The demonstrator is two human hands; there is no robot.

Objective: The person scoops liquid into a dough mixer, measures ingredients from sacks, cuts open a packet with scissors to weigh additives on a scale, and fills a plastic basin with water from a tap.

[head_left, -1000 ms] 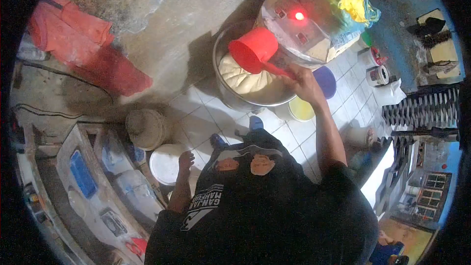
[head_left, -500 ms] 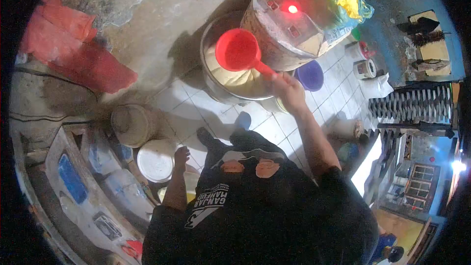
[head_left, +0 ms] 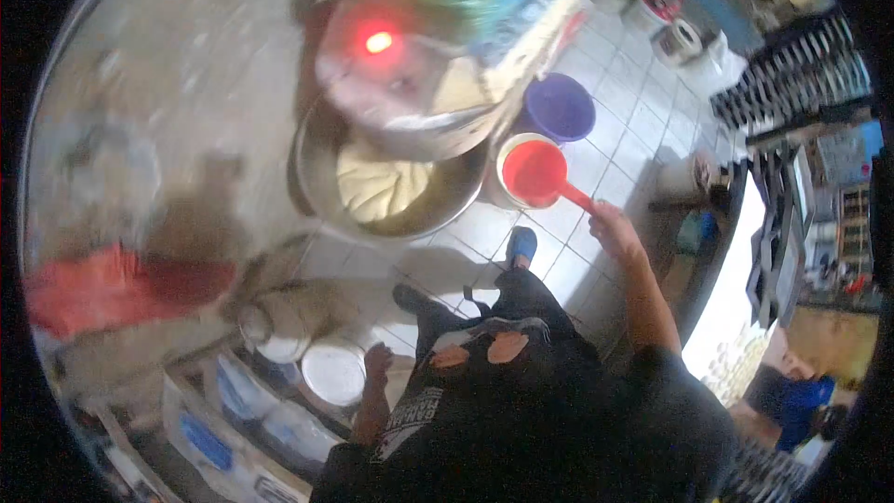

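Note:
My right hand [head_left: 615, 229] grips the handle of a red dipper [head_left: 535, 173]. The dipper's bowl is over a small cream bucket [head_left: 504, 194] on the tiled floor, hiding most of the bucket's opening. To the left stands a large metal basin [head_left: 449, 194] with a pale, folded mass [head_left: 380, 184] inside, like dough or cloth. My left hand [head_left: 378, 360] hangs low beside a round white lid [head_left: 333, 373], its fingers bent and blurred; I cannot make out whether it holds anything.
A large container [head_left: 438, 135] topped with plastic sheets overlaps the basin. Behind the small bucket is a purple bucket [head_left: 560, 107]. Red sheeting [head_left: 121, 289] lies at left, crates [head_left: 209, 442] at lower left. Another person [head_left: 792, 405] is at lower right.
The view has turned and shifted. My right hand has moved the red dipper from above the metal basin to over the small cream bucket at its right.

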